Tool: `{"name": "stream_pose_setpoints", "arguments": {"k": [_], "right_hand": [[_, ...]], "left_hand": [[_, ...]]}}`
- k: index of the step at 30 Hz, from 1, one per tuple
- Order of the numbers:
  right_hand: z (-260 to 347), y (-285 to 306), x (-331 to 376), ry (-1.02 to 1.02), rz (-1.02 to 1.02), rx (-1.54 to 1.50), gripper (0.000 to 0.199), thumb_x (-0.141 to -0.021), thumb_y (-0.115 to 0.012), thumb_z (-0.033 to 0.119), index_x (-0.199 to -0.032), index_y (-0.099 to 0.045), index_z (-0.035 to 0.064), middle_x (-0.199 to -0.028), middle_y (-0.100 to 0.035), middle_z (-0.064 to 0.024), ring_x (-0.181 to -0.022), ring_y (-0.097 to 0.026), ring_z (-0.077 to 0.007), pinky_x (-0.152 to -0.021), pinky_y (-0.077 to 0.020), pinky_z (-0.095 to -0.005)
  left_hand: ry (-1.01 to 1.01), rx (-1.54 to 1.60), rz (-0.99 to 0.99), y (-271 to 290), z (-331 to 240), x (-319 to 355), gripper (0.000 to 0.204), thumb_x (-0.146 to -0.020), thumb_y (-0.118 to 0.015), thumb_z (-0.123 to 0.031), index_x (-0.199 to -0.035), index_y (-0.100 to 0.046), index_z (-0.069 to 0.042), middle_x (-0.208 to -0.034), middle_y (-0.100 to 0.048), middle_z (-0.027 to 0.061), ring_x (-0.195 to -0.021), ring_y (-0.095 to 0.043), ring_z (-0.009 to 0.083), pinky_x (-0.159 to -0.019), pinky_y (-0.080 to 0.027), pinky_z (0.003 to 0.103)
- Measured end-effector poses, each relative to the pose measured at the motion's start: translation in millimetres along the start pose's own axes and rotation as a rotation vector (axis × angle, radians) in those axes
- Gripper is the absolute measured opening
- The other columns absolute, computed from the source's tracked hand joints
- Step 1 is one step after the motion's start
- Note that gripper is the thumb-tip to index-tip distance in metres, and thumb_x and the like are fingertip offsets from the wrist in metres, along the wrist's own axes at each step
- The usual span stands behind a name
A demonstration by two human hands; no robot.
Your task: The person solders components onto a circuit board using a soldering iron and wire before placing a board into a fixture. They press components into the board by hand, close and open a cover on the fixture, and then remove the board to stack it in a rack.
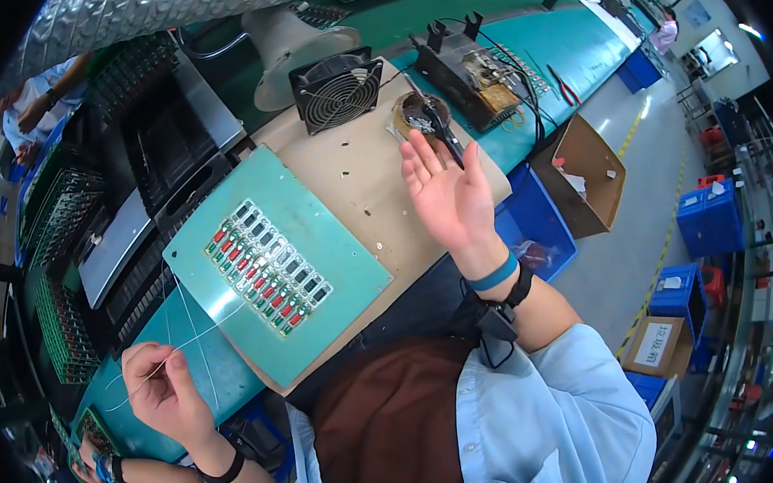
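Head view shows the left hand pinched on a thin solder wire at seven o'clock; light and limp, best gripped near its tip; right hand hangs open, empty

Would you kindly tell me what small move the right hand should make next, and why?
Probably reach forward to the soldering iron: the right hand hovers open and empty just short of it, while the left hand already pinches thin solder wire.
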State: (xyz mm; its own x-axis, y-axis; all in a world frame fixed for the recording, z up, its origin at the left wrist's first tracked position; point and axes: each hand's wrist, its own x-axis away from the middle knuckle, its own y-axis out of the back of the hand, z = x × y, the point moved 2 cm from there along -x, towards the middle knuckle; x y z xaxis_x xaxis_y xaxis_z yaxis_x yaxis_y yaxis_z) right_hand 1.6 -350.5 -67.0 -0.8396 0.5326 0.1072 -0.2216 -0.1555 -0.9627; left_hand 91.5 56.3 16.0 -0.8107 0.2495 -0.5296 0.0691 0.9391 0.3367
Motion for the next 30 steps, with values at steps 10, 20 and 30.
{"name": "stream_pose_setpoints", "arguments": {"k": [10,20,30], "right_hand": [[31.2,19.0,9.9,0.251,0.086,0.28,0.042,-0.11,-0.055,0.037,-0.141,-0.054,0.0077,-0.132,-0.061,-0.0127,-0.121,-0.059,-0.0273,-0.103,-0.0487,-0.0399],[48.3,-19.1,50.8,0.347,0.418,0.618,0.052,-0.108,-0.059,0.036,-0.152,-0.05,0.0098,-0.105,-0.062,-0.0026,-0.088,-0.055,-0.0151,-0.079,-0.043,-0.0315],[33.3,-33.0,54.5,0.315,0.515,0.635,0.056,-0.107,-0.06,0.042,-0.151,-0.051,0.0082,-0.105,-0.064,-0.004,-0.088,-0.059,-0.017,-0.078,-0.045,-0.0337]], "left_hand": [[0.035,0.015,0.028,7.7,5.5,0.7,0.005,-0.104,-0.058,-0.003,-0.108,-0.056,0.0,-0.11,-0.056,0.0079,-0.087,-0.051,0.0102,-0.077,-0.042,0.022],[-0.026,-0.033,-0.004,22.3,19.7,-6.6,0.006,-0.107,-0.055,-0.006,-0.111,-0.052,-0.003,-0.116,-0.059,0.009,-0.071,-0.04,0.003,-0.061,-0.033,0.019],[0.144,-0.026,0.006,32.2,11.3,-6.6,0.01,-0.104,-0.057,-0.002,-0.113,-0.053,0.0,-0.116,-0.057,0.0115,-0.088,-0.052,0.0099,-0.073,-0.041,0.021]]}}
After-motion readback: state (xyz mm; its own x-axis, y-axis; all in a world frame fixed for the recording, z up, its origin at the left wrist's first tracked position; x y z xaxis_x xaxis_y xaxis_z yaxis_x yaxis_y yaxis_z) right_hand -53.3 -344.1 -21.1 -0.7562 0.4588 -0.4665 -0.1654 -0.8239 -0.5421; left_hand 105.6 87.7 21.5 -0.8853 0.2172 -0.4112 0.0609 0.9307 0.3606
